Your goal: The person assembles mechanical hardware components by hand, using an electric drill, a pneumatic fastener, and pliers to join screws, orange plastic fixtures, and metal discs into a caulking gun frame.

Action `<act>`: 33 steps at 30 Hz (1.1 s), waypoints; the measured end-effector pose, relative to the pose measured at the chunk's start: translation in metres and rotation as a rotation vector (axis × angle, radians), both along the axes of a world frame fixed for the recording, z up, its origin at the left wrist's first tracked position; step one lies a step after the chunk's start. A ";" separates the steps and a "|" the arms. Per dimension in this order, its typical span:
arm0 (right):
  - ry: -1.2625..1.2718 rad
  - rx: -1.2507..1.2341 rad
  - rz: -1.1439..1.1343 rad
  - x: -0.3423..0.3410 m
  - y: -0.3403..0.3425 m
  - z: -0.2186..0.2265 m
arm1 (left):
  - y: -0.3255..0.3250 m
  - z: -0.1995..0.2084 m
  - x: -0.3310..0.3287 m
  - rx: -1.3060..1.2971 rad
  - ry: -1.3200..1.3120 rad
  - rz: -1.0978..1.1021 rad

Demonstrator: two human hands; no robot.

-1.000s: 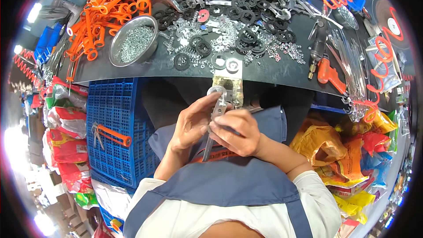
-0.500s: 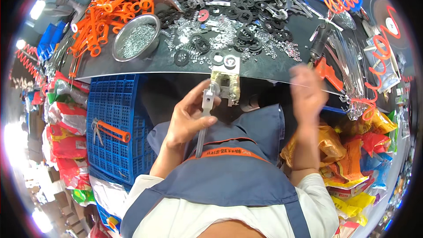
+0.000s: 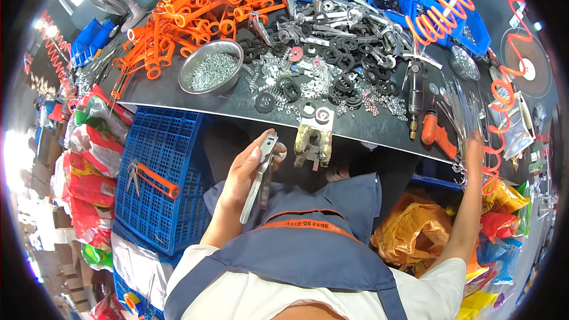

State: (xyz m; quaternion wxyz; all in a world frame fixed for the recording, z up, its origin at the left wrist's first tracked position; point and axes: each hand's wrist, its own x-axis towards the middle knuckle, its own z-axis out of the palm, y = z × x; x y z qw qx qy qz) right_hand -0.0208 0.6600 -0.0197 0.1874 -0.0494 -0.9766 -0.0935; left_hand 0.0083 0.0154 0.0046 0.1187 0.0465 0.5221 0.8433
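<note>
While your left hand (image 3: 246, 169) keeps the work over your lap, your right hand (image 3: 473, 142) is out at three o'clock fetching the next piece, so you are between steps of an assembly, by the look of it. On the dark bench (image 3: 237, 104), past the orange handles (image 3: 195, 12) at eleven o'clock and the steel bowl of screws (image 3: 210, 71), the right fingers are among a bundle of clear plastic strips (image 3: 459, 104); whether they have closed on one I cannot tell. The next move likely calls for pinching off a single strip and carrying it to the lap. The long metal bar (image 3: 259, 181) stands nearly upright, left fingers clenched about its upper half, thumb at its top end, its lower end jutting free toward six o'clock.
</note>
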 end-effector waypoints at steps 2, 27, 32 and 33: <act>0.159 -0.111 -0.046 -0.006 0.017 0.001 | -0.006 -0.001 0.000 0.034 -0.009 -0.058; -0.112 -0.255 -0.246 -0.016 0.035 -0.012 | -0.021 -0.010 0.006 0.096 0.020 0.090; 0.134 -2.135 -0.161 0.020 -0.021 -0.007 | -0.020 -0.003 0.007 0.070 0.214 0.083; 0.118 -2.026 -0.161 0.028 -0.103 0.011 | -0.021 -0.003 0.012 0.061 0.207 0.124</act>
